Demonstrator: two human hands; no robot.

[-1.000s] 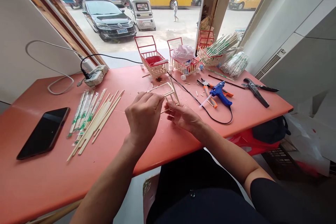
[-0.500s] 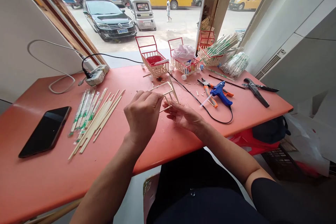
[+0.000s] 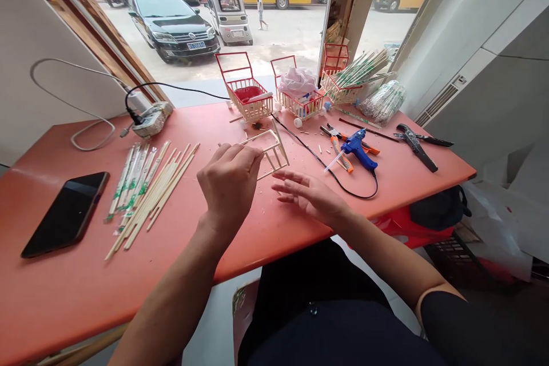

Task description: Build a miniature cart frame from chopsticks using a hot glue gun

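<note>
My left hand (image 3: 229,183) is closed on a small frame of thin wooden sticks (image 3: 271,151), held just above the red table (image 3: 64,291). My right hand (image 3: 311,197) hovers flat beside it, fingers stretched out and holding nothing, a little below and to the right of the frame. A blue glue gun (image 3: 359,150) lies on the table to the right of both hands, its black cord looping toward me. A row of loose chopsticks (image 3: 150,191) lies to the left of my left hand.
A black phone (image 3: 64,214) lies at the far left. Three small red-and-wood carts (image 3: 249,97) stand at the back by the window. Orange pliers (image 3: 341,146), black cutters (image 3: 418,146), a wrapped bundle of sticks (image 3: 381,103) and a power strip (image 3: 150,120) also sit there.
My right hand has let go of the stick frame and opened flat, moving slightly down and right. My left hand keeps hold of the frame.
</note>
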